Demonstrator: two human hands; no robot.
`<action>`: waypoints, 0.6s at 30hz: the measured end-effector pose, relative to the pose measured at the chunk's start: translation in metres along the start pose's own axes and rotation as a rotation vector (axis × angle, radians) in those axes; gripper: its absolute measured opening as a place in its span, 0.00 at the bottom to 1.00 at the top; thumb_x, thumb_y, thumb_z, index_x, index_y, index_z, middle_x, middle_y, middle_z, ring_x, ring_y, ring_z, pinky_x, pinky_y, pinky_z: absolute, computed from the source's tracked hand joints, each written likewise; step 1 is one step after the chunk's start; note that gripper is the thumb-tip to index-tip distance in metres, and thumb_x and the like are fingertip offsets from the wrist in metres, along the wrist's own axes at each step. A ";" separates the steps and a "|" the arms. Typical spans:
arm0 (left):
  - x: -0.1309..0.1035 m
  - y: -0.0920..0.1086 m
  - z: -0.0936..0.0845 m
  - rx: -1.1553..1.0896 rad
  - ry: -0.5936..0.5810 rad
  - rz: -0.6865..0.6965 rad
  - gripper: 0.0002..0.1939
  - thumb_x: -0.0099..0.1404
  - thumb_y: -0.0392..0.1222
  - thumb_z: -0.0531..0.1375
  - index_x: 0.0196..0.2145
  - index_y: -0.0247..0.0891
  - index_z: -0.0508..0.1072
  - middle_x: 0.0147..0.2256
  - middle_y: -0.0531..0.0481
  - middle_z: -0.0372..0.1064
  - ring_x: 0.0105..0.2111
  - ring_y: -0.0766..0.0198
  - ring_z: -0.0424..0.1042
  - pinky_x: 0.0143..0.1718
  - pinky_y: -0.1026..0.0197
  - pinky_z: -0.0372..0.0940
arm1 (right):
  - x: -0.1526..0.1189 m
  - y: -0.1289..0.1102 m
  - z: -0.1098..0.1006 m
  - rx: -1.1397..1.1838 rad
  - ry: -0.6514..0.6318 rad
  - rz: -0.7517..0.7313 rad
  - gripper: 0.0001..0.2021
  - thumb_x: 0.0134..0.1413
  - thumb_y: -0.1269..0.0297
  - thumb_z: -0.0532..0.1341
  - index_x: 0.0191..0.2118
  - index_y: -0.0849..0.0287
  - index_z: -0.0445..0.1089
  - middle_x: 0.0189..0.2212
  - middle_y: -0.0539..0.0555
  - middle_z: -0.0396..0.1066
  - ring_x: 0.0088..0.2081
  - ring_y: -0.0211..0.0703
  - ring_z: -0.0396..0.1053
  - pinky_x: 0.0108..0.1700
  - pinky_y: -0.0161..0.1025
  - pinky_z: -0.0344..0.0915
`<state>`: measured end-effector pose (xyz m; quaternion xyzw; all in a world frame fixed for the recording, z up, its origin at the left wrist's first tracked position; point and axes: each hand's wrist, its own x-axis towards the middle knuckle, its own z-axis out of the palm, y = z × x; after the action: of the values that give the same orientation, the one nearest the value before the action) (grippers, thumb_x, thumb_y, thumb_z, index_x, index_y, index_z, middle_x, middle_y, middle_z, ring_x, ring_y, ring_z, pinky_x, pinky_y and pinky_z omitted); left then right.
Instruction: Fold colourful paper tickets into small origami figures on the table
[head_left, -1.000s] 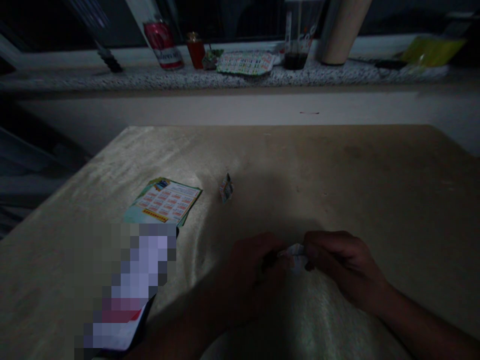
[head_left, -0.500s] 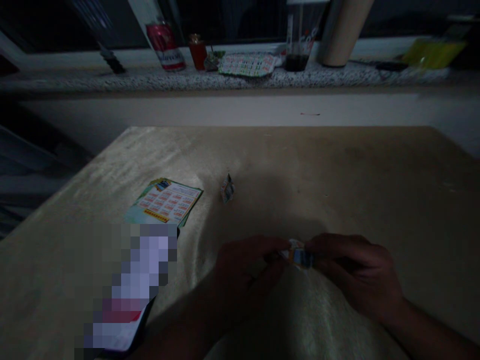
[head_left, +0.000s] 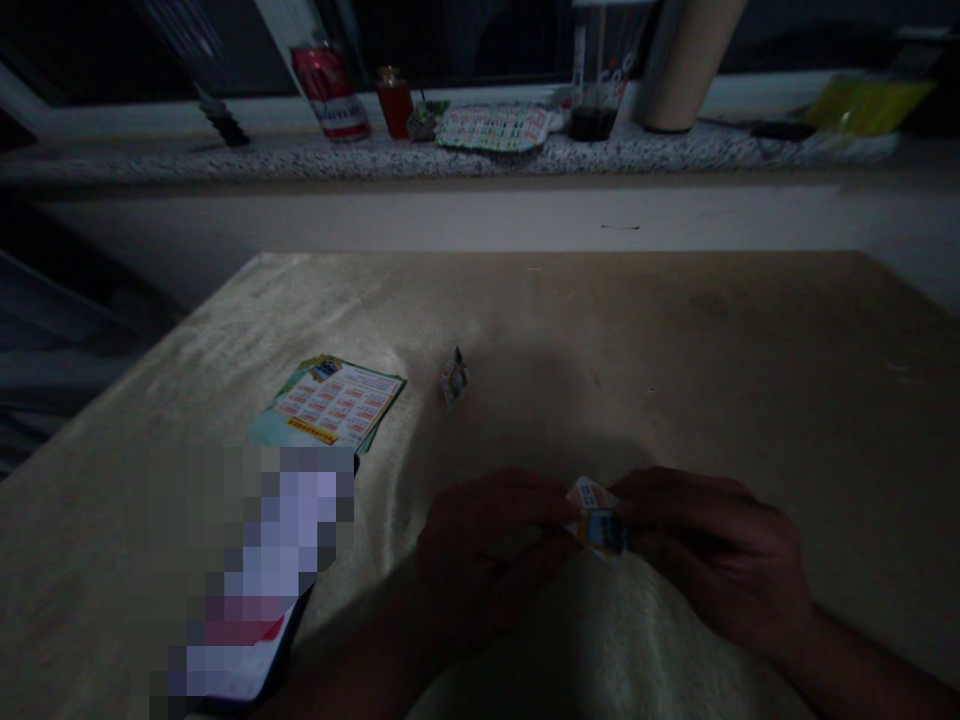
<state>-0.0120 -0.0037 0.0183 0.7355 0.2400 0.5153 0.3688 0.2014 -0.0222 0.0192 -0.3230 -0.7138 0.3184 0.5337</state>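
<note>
Between both hands, low over the front of the table, is a small folded paper [head_left: 598, 512] with printed white, orange and blue patches. My left hand [head_left: 495, 545] pinches its left side with thumb and fingers. On the opposite side, my right hand [head_left: 712, 540] grips it, its fingers closed and partly in shadow. Farther back on the table stands another small folded paper piece [head_left: 454, 377], apart from both hands. To the left lies a stack of printed cards [head_left: 337, 400] with rows of orange and white boxes.
A phone [head_left: 262, 600], its screen blurred out, lies at the left front of the table [head_left: 712, 330]. On the granite sill [head_left: 300, 160] behind stand a red can [head_left: 330, 92], a small orange bottle [head_left: 394, 105], a plastic cup with dark liquid [head_left: 596, 100] and a tan cylinder [head_left: 690, 70].
The folded paper between my hands has tilted and spread slightly, so more of its printed upper face shows. My left hand has shifted slightly left. The cards and phone stay put.
</note>
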 end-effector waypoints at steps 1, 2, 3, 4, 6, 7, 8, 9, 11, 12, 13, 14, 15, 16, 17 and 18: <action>0.001 0.000 0.000 -0.001 -0.006 0.001 0.11 0.62 0.26 0.66 0.42 0.33 0.78 0.38 0.45 0.80 0.37 0.65 0.80 0.39 0.67 0.74 | 0.000 0.000 0.000 -0.001 0.004 0.000 0.10 0.57 0.75 0.68 0.44 0.58 0.79 0.34 0.53 0.81 0.35 0.38 0.79 0.35 0.30 0.76; 0.001 0.001 0.000 -0.001 -0.012 0.003 0.10 0.62 0.26 0.66 0.41 0.33 0.78 0.37 0.44 0.80 0.36 0.66 0.80 0.39 0.68 0.74 | 0.000 -0.001 0.000 -0.001 0.008 0.002 0.10 0.57 0.76 0.67 0.44 0.58 0.79 0.34 0.53 0.81 0.35 0.38 0.79 0.36 0.31 0.76; 0.001 0.001 0.000 -0.007 -0.014 0.001 0.09 0.62 0.26 0.66 0.40 0.32 0.78 0.37 0.45 0.80 0.36 0.66 0.80 0.39 0.69 0.74 | 0.000 -0.001 0.001 -0.002 0.012 0.007 0.10 0.57 0.76 0.67 0.43 0.58 0.79 0.35 0.54 0.81 0.36 0.39 0.79 0.37 0.31 0.77; 0.001 0.000 0.000 -0.022 -0.014 -0.005 0.08 0.62 0.26 0.66 0.40 0.32 0.78 0.37 0.45 0.80 0.36 0.66 0.80 0.38 0.69 0.74 | 0.000 -0.001 0.001 -0.004 0.017 0.010 0.10 0.56 0.77 0.67 0.43 0.58 0.79 0.35 0.54 0.81 0.37 0.39 0.79 0.37 0.31 0.77; 0.000 0.000 0.001 -0.057 -0.007 -0.028 0.09 0.62 0.25 0.66 0.39 0.33 0.78 0.37 0.45 0.79 0.36 0.66 0.80 0.38 0.69 0.74 | -0.001 -0.002 0.001 -0.012 0.033 0.020 0.10 0.55 0.77 0.68 0.42 0.58 0.79 0.35 0.54 0.81 0.37 0.40 0.80 0.38 0.32 0.77; 0.000 -0.001 0.002 -0.076 0.000 -0.043 0.09 0.62 0.25 0.66 0.39 0.33 0.79 0.37 0.45 0.79 0.36 0.65 0.80 0.38 0.68 0.74 | -0.002 -0.002 0.002 -0.015 0.044 0.026 0.10 0.55 0.77 0.68 0.42 0.58 0.79 0.35 0.54 0.81 0.37 0.40 0.80 0.38 0.32 0.77; 0.000 -0.001 0.002 -0.094 0.009 -0.060 0.09 0.61 0.25 0.67 0.39 0.34 0.79 0.38 0.45 0.79 0.36 0.64 0.80 0.38 0.67 0.74 | -0.002 -0.002 0.002 -0.017 0.056 0.037 0.10 0.54 0.77 0.69 0.41 0.58 0.79 0.35 0.54 0.81 0.36 0.40 0.80 0.38 0.31 0.77; 0.000 -0.001 0.003 -0.111 0.023 -0.072 0.10 0.60 0.25 0.67 0.38 0.34 0.79 0.38 0.45 0.80 0.37 0.63 0.81 0.38 0.66 0.75 | -0.003 -0.002 0.002 -0.020 0.071 0.049 0.10 0.53 0.77 0.69 0.40 0.58 0.79 0.35 0.53 0.81 0.36 0.40 0.80 0.37 0.31 0.77; 0.000 0.000 0.004 -0.139 0.044 -0.088 0.11 0.58 0.26 0.69 0.38 0.35 0.79 0.39 0.45 0.80 0.38 0.61 0.81 0.39 0.63 0.76 | -0.003 -0.003 0.003 -0.012 0.094 0.069 0.10 0.52 0.78 0.70 0.39 0.57 0.80 0.35 0.53 0.81 0.36 0.39 0.80 0.36 0.30 0.77; 0.001 0.001 0.005 -0.145 0.053 -0.096 0.11 0.58 0.26 0.70 0.38 0.35 0.79 0.39 0.45 0.80 0.38 0.61 0.81 0.40 0.63 0.76 | -0.003 -0.003 0.003 -0.003 0.102 0.082 0.10 0.52 0.78 0.70 0.39 0.57 0.80 0.35 0.53 0.81 0.36 0.39 0.80 0.35 0.30 0.77; 0.001 0.002 0.006 -0.140 0.061 -0.104 0.11 0.58 0.27 0.70 0.38 0.35 0.80 0.39 0.45 0.81 0.38 0.61 0.82 0.40 0.64 0.76 | -0.003 -0.003 0.004 0.009 0.110 0.097 0.11 0.52 0.78 0.70 0.39 0.56 0.80 0.35 0.53 0.81 0.36 0.39 0.80 0.35 0.30 0.77; 0.002 0.003 0.006 -0.129 0.065 -0.113 0.10 0.58 0.27 0.70 0.38 0.35 0.80 0.38 0.45 0.81 0.38 0.62 0.82 0.40 0.65 0.76 | -0.003 -0.003 0.005 0.021 0.120 0.113 0.11 0.52 0.79 0.69 0.39 0.56 0.80 0.35 0.52 0.81 0.36 0.38 0.80 0.35 0.29 0.77; 0.002 0.004 0.007 -0.115 0.070 -0.126 0.09 0.59 0.27 0.70 0.37 0.35 0.80 0.38 0.46 0.81 0.37 0.63 0.82 0.40 0.66 0.76 | -0.002 -0.003 0.005 0.033 0.132 0.129 0.12 0.52 0.79 0.69 0.38 0.55 0.80 0.35 0.51 0.81 0.35 0.38 0.79 0.35 0.29 0.77; 0.001 0.005 0.008 -0.097 0.078 -0.151 0.08 0.59 0.26 0.69 0.36 0.36 0.80 0.38 0.46 0.82 0.37 0.63 0.82 0.40 0.66 0.76 | -0.002 -0.003 0.006 0.042 0.147 0.145 0.12 0.51 0.80 0.69 0.38 0.54 0.80 0.34 0.50 0.81 0.35 0.37 0.79 0.35 0.28 0.76; 0.000 0.005 0.010 -0.077 0.096 -0.181 0.08 0.59 0.26 0.69 0.35 0.36 0.80 0.37 0.47 0.82 0.37 0.63 0.82 0.40 0.67 0.76 | -0.002 -0.003 0.007 0.050 0.162 0.160 0.12 0.51 0.80 0.69 0.37 0.54 0.80 0.33 0.50 0.81 0.35 0.36 0.79 0.35 0.27 0.76; -0.001 0.005 0.011 -0.059 0.125 -0.220 0.08 0.59 0.27 0.69 0.34 0.37 0.80 0.36 0.48 0.82 0.36 0.64 0.82 0.39 0.67 0.76 | -0.001 -0.003 0.009 0.059 0.175 0.176 0.13 0.51 0.80 0.69 0.37 0.54 0.80 0.32 0.49 0.81 0.34 0.35 0.79 0.35 0.26 0.76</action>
<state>-0.0023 -0.0107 0.0196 0.6601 0.3263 0.5234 0.4289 0.1930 -0.0263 0.0192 -0.3950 -0.6236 0.3553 0.5735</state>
